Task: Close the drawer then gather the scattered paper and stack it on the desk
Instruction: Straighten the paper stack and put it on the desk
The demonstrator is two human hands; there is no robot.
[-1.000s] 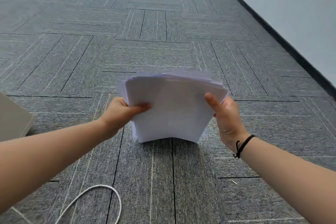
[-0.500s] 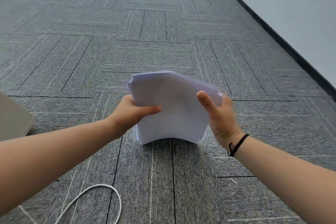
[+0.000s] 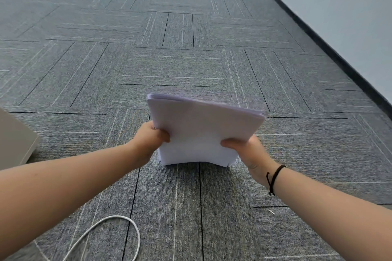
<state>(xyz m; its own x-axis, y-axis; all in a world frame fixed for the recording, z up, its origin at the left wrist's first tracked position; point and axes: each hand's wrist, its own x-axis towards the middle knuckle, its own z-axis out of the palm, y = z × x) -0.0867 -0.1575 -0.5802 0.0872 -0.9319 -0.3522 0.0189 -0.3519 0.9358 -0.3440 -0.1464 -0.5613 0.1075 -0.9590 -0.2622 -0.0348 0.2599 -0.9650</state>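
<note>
Thick white paper sheaf [image 3: 201,131] pinched between left hand [image 3: 151,141] and right hand [image 3: 249,152], fingers clamped on opposite side edges, lower edge touching grey carpet floor [image 3: 180,70].

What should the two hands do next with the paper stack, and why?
Probably tap the paper stack on the carpet to level it, then lift it. The left hand and right hand grip its sides, its lower edge seems to rest on the floor, and the upper sheets look slightly uneven.
</note>
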